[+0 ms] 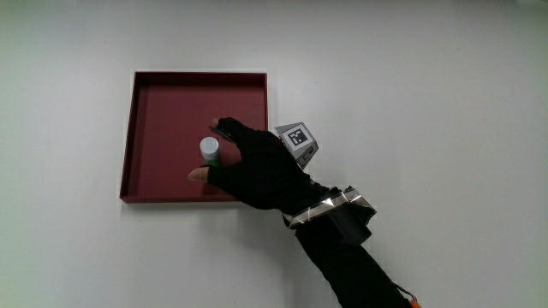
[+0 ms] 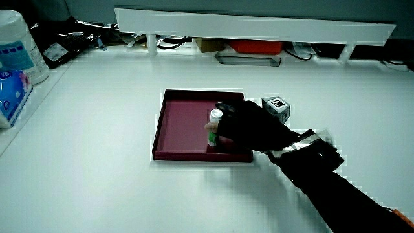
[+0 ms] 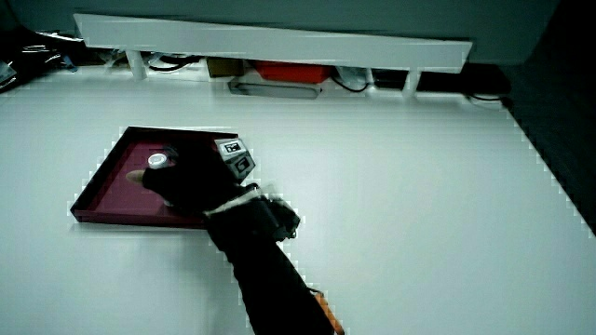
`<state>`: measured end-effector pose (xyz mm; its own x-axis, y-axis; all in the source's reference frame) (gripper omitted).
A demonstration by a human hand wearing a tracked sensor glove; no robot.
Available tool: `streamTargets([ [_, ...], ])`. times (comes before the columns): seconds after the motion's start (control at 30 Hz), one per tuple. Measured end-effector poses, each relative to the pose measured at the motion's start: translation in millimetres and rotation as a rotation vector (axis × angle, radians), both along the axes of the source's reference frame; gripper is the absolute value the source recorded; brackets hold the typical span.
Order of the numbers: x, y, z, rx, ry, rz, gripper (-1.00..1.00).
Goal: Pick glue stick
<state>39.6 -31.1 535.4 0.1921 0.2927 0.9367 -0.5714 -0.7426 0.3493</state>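
— Fingers [image 1: 224, 128] doing what?

— Wrapped round the upright white-capped green glue stick [image 1: 210, 151], thumb opposing them, so it can't tip.

— Where's it standing?

— Inside the shallow dark-red square tray [image 1: 163, 98]; the black-gloved hand [image 1: 257, 167] reaches over the tray's wall, seemingly poised to lift.

Even, bright overhead light; white table [image 1: 428, 103] nearly washed out. Faint shadow beneath tray [image 1: 137, 184] edge. Slight softness throughout.
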Motion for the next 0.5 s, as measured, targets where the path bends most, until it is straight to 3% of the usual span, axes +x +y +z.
streamTargets([
  [0.23,2.1,2.0,0.0,0.034,-0.003,0.089,0.54],
  [0.5,1.8,4.6,4.0,0.015,-0.008,0.131,0.82],
])
